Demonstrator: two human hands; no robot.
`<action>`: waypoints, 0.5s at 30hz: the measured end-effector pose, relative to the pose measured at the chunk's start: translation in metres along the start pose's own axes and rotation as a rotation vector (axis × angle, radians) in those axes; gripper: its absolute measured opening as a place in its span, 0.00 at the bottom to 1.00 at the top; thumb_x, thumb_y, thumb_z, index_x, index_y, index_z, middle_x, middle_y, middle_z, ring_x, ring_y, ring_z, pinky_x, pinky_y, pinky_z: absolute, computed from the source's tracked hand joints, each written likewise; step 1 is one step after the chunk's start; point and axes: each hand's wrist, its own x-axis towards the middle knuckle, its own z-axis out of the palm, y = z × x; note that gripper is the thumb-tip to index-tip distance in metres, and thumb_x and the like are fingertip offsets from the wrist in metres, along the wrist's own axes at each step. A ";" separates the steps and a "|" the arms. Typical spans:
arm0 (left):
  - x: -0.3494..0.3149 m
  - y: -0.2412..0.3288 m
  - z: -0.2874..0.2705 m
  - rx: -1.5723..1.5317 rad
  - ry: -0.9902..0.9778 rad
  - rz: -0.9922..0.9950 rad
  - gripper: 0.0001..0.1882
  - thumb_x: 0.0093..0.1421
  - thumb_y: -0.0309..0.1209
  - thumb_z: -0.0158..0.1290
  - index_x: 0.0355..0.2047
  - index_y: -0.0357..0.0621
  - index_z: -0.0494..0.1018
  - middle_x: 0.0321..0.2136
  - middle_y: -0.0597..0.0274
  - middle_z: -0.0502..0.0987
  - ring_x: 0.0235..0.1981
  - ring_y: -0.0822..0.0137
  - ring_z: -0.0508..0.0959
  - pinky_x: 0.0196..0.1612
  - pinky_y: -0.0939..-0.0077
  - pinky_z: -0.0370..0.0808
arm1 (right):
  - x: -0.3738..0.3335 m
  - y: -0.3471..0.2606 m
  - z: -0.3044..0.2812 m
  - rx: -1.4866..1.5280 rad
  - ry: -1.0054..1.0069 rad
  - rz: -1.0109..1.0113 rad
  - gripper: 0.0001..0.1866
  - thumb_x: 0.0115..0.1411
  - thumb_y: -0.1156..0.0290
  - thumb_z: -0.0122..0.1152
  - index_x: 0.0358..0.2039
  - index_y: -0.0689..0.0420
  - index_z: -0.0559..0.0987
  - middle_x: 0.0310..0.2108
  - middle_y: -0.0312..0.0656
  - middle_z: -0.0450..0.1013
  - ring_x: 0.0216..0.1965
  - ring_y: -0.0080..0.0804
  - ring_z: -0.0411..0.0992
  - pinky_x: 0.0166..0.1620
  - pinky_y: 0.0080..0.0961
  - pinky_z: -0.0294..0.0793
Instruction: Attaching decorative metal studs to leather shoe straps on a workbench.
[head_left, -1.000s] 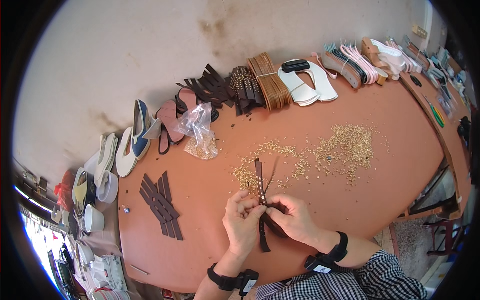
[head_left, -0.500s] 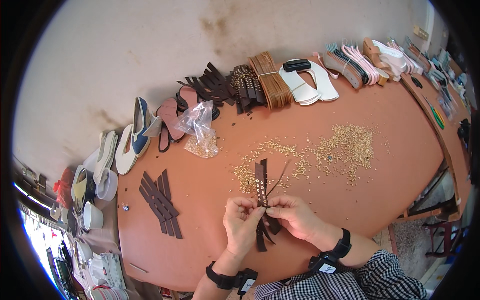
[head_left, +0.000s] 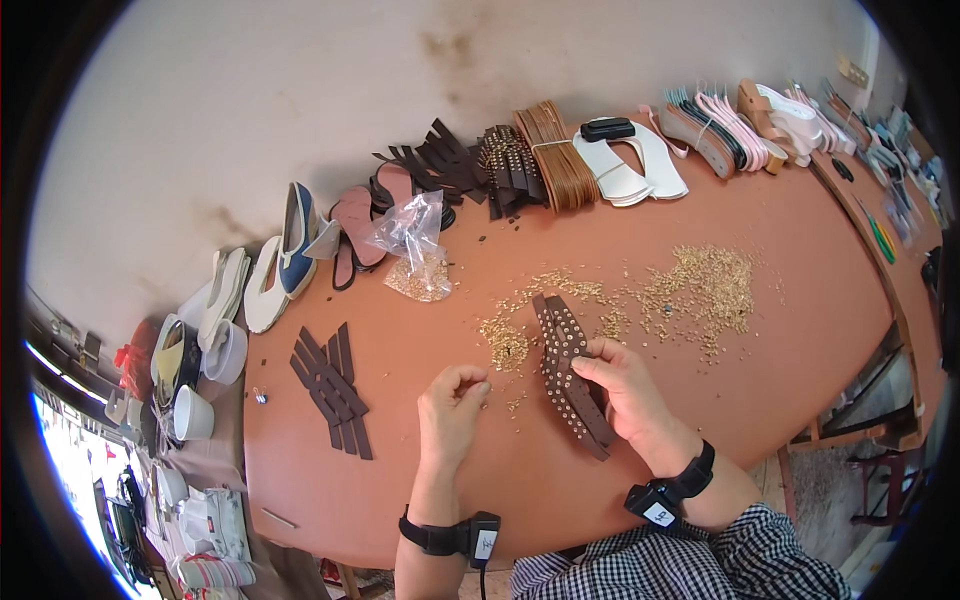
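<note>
Gripping the dark-brown studded straps (head_left: 567, 398) alone, the right hand (head_left: 632, 392) is holding them over the table (head_left: 790, 350), toward its near edge. The left hand (head_left: 448, 412) is no longer touching them, leaving the studs showing; whether it is pinching anything, one cannot tell.

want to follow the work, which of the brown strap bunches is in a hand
The studded strap bunch in the right hand; the plain left bunch, plain far bunch and studded far bunch all lie on the table.
</note>
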 end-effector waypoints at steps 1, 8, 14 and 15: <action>0.000 -0.001 -0.004 0.083 -0.022 -0.007 0.04 0.52 0.20 0.52 0.30 0.35 0.73 0.25 0.63 0.74 0.27 0.75 0.73 0.29 0.82 0.71 | 0.001 0.000 -0.001 -0.018 0.000 -0.004 0.05 0.53 0.77 0.57 0.30 0.60 0.71 0.24 0.35 0.71 0.21 0.18 0.67 0.25 0.16 0.66; -0.004 0.007 -0.003 0.646 -0.151 0.376 0.05 0.45 0.24 0.56 0.25 0.43 0.75 0.24 0.60 0.74 0.30 0.59 0.73 0.34 0.69 0.71 | 0.004 0.005 -0.005 0.021 0.012 -0.032 0.04 0.53 0.77 0.57 0.30 0.58 0.71 0.23 0.35 0.71 0.21 0.19 0.67 0.25 0.15 0.66; -0.003 0.008 0.004 0.666 -0.177 0.477 0.04 0.45 0.26 0.57 0.24 0.44 0.75 0.24 0.61 0.71 0.32 0.59 0.70 0.34 0.68 0.69 | 0.000 0.005 -0.005 0.064 -0.018 0.062 0.04 0.54 0.79 0.53 0.32 0.59 0.71 0.25 0.36 0.71 0.24 0.22 0.68 0.28 0.17 0.68; 0.000 0.004 0.005 0.664 -0.187 0.500 0.04 0.45 0.26 0.57 0.24 0.44 0.74 0.24 0.61 0.70 0.32 0.58 0.70 0.34 0.67 0.69 | 0.000 0.006 -0.006 0.064 -0.031 0.067 0.06 0.54 0.79 0.53 0.33 0.60 0.72 0.26 0.36 0.71 0.25 0.23 0.69 0.30 0.18 0.69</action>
